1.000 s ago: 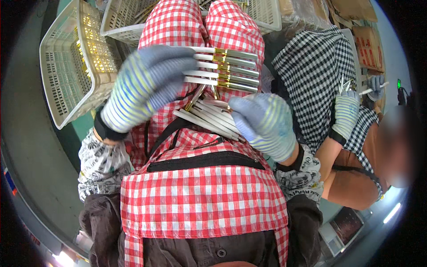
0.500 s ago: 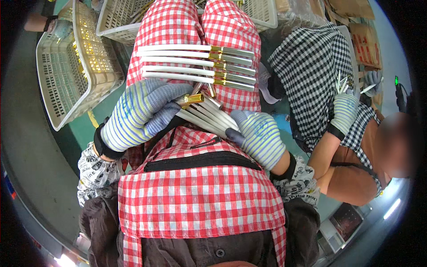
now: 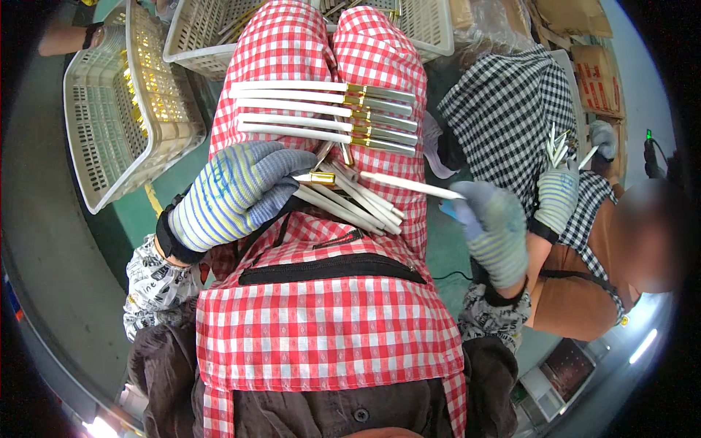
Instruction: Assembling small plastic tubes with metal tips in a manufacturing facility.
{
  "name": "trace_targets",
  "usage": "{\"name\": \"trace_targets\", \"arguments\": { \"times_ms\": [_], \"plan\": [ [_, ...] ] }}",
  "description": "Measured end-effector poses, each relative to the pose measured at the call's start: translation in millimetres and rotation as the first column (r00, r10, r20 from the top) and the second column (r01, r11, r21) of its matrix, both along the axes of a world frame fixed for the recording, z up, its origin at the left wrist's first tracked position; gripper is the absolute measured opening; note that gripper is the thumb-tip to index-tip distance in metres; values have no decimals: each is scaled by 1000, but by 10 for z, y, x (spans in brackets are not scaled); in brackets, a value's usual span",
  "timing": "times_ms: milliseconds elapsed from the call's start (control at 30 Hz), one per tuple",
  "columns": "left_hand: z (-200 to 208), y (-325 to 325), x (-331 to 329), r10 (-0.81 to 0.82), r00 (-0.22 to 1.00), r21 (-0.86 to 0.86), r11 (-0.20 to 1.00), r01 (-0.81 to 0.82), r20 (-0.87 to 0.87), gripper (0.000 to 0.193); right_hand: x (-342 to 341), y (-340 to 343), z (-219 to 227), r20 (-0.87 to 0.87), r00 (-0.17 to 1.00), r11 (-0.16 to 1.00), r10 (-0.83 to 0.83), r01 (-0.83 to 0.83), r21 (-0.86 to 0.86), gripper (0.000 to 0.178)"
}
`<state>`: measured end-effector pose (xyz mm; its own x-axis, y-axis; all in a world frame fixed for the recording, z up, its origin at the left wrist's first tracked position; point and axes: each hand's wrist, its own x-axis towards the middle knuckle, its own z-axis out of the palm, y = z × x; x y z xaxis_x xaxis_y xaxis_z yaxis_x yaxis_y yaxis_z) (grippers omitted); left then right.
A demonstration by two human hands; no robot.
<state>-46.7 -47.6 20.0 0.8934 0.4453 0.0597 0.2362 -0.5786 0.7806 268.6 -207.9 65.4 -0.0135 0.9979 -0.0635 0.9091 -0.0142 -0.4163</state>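
My left hand (image 3: 234,191), in a striped knit glove, is closed round a short piece with a shiny gold collar (image 3: 318,177). To the right, my gloved right hand (image 3: 495,230) pinches one end of a white stick (image 3: 409,184), whose other end points toward the gold collar. Beside my left fingers, a loose bundle of white sticks (image 3: 358,208) lies on my red checked apron (image 3: 328,321). Across my thighs rests a row of several white-handled pieces (image 3: 292,106) with gold collars and flat silver-grey ends.
A pale plastic basket (image 3: 95,139) with gold pieces stands at left, near another person's gloved hand (image 3: 109,38). Another basket (image 3: 197,55) sits beyond my knees. At right, a co-worker in a black checked apron (image 3: 507,109) holds white sticks; cardboard boxes (image 3: 595,73) stand behind.
My right hand has moved right, away from the bundle, drawing out one white stick. The bundle now lies loose. My left hand stays nearly in place with the gold-collared piece.
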Motion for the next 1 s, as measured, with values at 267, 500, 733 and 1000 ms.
{"name": "trace_targets", "arguments": {
  "times_ms": [267,500,733,1000],
  "plan": [
    [28,-5,135,-64,996,26,998,62,63,39,109,-187,-50,-451,865,976,-220,196,-100,17],
    [29,17,176,-139,988,99,986,133,62,35,-30,18,-41,-108,972,977,207,-200,69,16],
    [173,-34,119,-191,974,300,928,220,-121,45,-264,121,-127,-38,930,925,366,-359,128,20],
    [150,-58,137,-240,964,382,885,265,-114,43,-334,262,-56,-296,913,952,280,-303,-34,32]
  ]
}}
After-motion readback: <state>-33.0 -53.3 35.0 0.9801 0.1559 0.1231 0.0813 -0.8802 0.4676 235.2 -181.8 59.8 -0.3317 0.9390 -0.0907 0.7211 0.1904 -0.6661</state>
